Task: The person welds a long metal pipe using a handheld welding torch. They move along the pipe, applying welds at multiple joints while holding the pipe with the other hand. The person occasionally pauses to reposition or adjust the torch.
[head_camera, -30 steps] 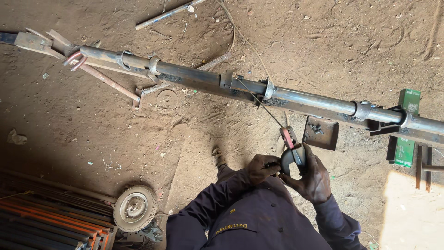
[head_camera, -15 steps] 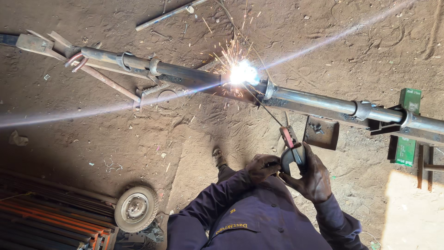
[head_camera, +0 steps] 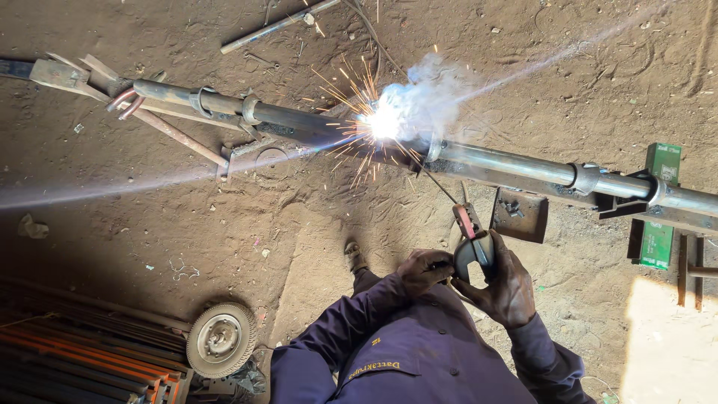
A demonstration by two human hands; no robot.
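Observation:
My right hand (head_camera: pixel 505 288), in a dark glove, grips a black welding electrode holder (head_camera: pixel 473 251) with red jaws. My left hand (head_camera: pixel 422 269), also gloved, is closed against the holder's left side. A thin electrode rod (head_camera: pixel 434 179) runs from the jaws up and left to a long steel pipe (head_camera: pixel 523 170) lying across the dirt floor. A bright arc (head_camera: pixel 383 123) burns at the rod's tip on the pipe, throwing sparks and white smoke. My purple sleeves and chest fill the bottom of the view.
A square steel plate (head_camera: pixel 520 215) lies just under the pipe near my hands. A green clamp-like piece (head_camera: pixel 660 206) holds the pipe at right. A small wheel (head_camera: pixel 221 338) and stacked orange bars (head_camera: pixel 82 359) sit at lower left. My shoe (head_camera: pixel 353 256) rests on the dirt.
One second ago there was no arc. It struck half a second ago and now burns bigger, with more sparks and a smoke cloud. My hands have stayed in place.

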